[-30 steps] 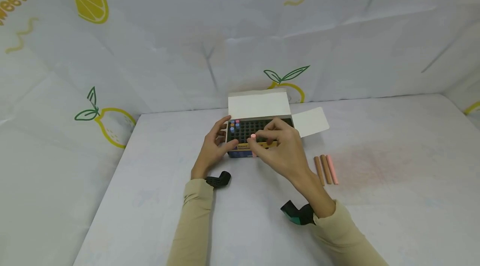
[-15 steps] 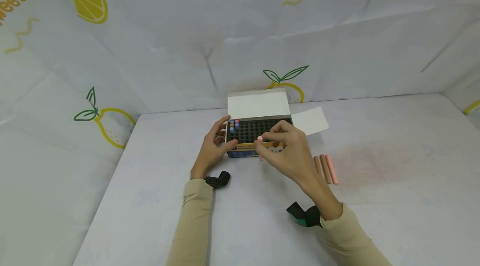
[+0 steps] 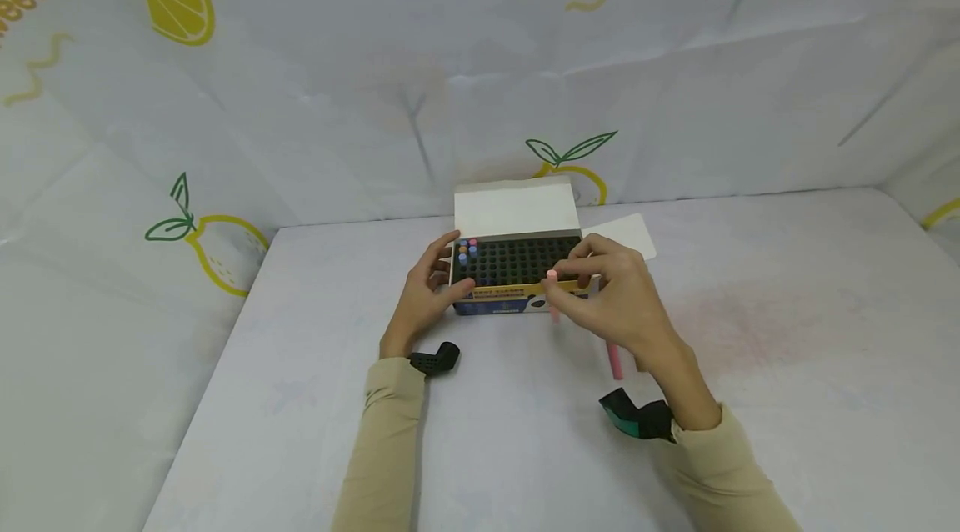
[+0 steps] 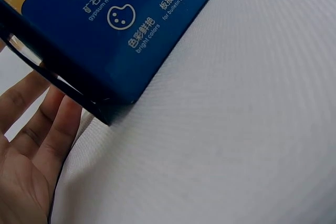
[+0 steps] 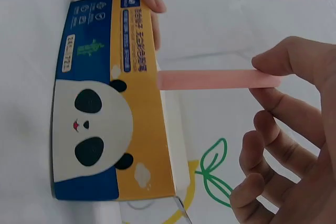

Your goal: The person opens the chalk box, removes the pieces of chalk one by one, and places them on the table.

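**A right hand is holding a pale pink chalk stick upright by the box**

Nearest, two beige sleeves are reaching in over the white tablecloth, and a black wrist device is sitting at each wrist. On the right, a deeper pink stick and a brown stick are lying on the cloth, partly hidden behind the right hand and wrist.

Farther in, the right hand is pinching the pale pink stick near its upper end between thumb and index finger, the other fingers curling below in the right wrist view. The stick is hanging in front of the box's near wall, toward the right; whether it is touching the box cannot be told.

The left hand is gripping the box's left end, its thumb resting at the near edge and its fingers lying along the side. A panda print is showing on the near wall. Inside, a black holed insert is holding a few blue, orange and pink sticks at its far left.

Beyond, the white lid is standing up before a lemon-printed backdrop, and a side flap is spreading right.
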Available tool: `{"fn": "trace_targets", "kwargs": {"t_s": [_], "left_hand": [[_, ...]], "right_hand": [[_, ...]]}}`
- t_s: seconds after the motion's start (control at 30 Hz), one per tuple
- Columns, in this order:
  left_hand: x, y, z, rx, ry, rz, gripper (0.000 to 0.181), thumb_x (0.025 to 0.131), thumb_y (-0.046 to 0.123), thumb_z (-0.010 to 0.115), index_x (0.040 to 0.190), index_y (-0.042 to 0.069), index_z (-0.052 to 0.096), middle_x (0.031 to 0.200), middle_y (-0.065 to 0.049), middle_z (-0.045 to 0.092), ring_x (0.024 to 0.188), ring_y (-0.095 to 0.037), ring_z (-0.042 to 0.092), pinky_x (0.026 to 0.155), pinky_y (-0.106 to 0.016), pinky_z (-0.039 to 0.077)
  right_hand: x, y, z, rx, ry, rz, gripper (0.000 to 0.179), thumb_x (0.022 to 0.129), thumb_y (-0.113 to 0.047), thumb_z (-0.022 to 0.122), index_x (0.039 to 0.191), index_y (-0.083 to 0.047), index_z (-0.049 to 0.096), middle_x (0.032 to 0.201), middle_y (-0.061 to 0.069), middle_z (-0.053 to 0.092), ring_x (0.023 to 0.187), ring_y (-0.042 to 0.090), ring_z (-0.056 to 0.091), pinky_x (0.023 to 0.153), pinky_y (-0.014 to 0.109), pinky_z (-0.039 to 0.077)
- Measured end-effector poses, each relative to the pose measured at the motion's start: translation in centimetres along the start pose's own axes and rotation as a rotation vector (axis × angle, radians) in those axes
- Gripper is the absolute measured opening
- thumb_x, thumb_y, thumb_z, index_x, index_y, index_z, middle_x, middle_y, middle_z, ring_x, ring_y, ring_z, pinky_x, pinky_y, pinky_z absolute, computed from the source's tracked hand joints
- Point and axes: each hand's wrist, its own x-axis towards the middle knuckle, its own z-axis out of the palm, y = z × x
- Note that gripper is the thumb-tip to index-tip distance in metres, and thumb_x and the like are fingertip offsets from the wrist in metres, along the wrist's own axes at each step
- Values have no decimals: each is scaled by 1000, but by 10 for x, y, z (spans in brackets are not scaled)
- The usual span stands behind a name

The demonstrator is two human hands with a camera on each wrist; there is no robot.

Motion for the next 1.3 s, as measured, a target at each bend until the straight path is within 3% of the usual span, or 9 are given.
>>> {"fn": "trace_targets", "kwargs": {"t_s": [0.3, 0.47, 0.8, 1.1, 1.3], "left_hand": [[0, 0, 0, -20, -9, 2, 75, 91, 29, 76, 156, 30, 41, 137, -19, 50, 109, -31, 54, 99, -47, 48], [0, -2, 0, -9, -6, 8, 74, 90, 32, 76, 155, 34, 41, 137, -18, 51, 107, -31, 55, 98, -48, 49], [-1, -3, 0, -10, -1, 14, 76, 88, 45, 77, 155, 38, 41, 136, -16, 52, 108, -29, 56, 98, -49, 49], [-2, -1, 0, -3, -5, 0, 76, 89, 39, 77, 155, 36, 41, 137, -16, 51, 109, -31, 56, 99, -48, 49], [-1, -1, 0, 9, 0, -4, 79, 87, 49, 78, 155, 39, 40, 139, -14, 50, 112, -30, 56, 100, -49, 49]], "right_hand": [[-1, 3, -19, -72, -95, 42, 8, 82, -15, 82, 88, -10, 84, 86, 2, 65, 70, 10, 53, 56, 23, 41], [-2, 7, -31, -87, -171, 78, 5, 84, -21, 82, 85, -16, 84, 87, -2, 66, 74, 11, 55, 62, 26, 45], [-8, 27, -59, -53, -243, 29, 7, 82, -13, 83, 86, -20, 83, 82, -9, 63, 73, 6, 53, 62, 25, 45], [-14, 43, -85, -68, -356, 74, 15, 81, -12, 85, 84, -26, 80, 83, -12, 66, 73, 3, 56, 64, 23, 45], [-21, 55, -104, -95, -449, 149, 11, 83, -15, 83, 86, -25, 81, 82, -14, 67, 72, 5, 56, 62, 24, 43]]}}
